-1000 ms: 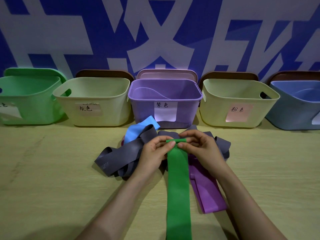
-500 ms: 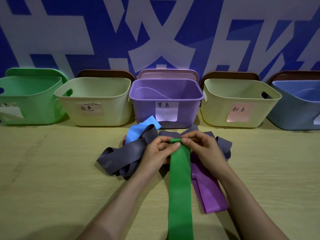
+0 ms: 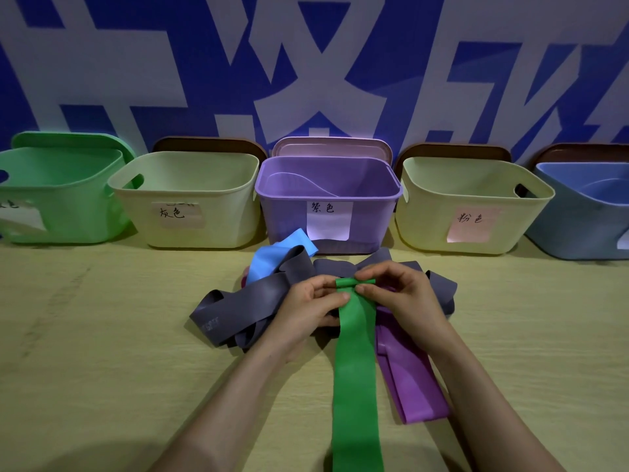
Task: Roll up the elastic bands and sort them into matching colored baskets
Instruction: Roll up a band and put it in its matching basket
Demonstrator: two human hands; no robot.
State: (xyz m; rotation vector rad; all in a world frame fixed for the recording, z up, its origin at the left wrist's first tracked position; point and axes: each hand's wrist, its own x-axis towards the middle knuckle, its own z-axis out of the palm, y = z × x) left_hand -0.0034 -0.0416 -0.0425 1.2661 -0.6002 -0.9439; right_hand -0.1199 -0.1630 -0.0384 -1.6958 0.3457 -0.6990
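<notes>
The left hand [image 3: 306,308] and right hand [image 3: 401,298] each pinched the small rolled end of the green band [image 3: 355,369], one at each side. From that pinch the band's long tail ran straight back toward the person. The green basket [image 3: 68,206] sat far to the left.

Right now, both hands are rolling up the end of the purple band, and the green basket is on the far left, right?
Not quite: the head view shows the left hand and right hand pinching the rolled end of the green band, not the purple band, which lies on the table beside it. The green basket is on the far left.
</notes>
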